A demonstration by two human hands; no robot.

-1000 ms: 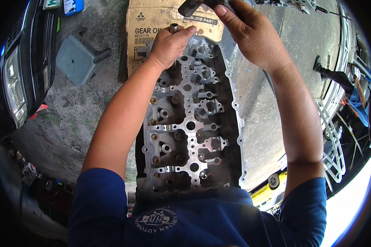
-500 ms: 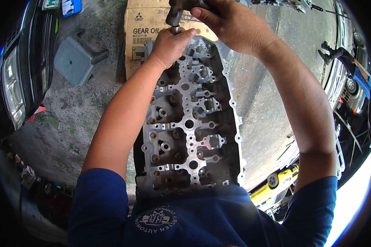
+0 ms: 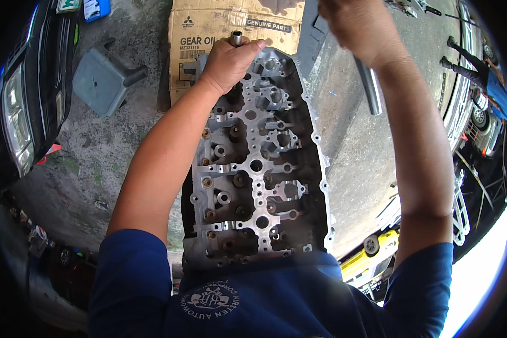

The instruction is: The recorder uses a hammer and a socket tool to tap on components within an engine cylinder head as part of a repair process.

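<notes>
A grey metal cylinder head point(image 3: 257, 147) lies lengthwise in front of me, with rows of bores and bolt holes along it. At its far end my left hand point(image 3: 229, 66) is closed around an upright metal tube point(image 3: 236, 38), whose hollow, socket-like top rises above the fist. The tube's lower end is hidden by the hand. Raised off to the right, my right hand point(image 3: 361, 28) grips a hammer by its shiny metal handle point(image 3: 369, 87). The hammer's head is beyond the upper edge of the picture, and the fingers are partly blurred.
An oil-stained cardboard box point(image 3: 200, 22) lies flat beyond the cylinder head. On the concrete floor to the left stands a grey plastic stool point(image 3: 100, 81), beside a dark vehicle point(image 3: 18, 118). Far right are a person in blue point(image 3: 496, 93) and a yellow vehicle point(image 3: 386, 245).
My right hand has lifted the hammer up and right, away from the tube's top, where its head was. My left hand stays around the tube.
</notes>
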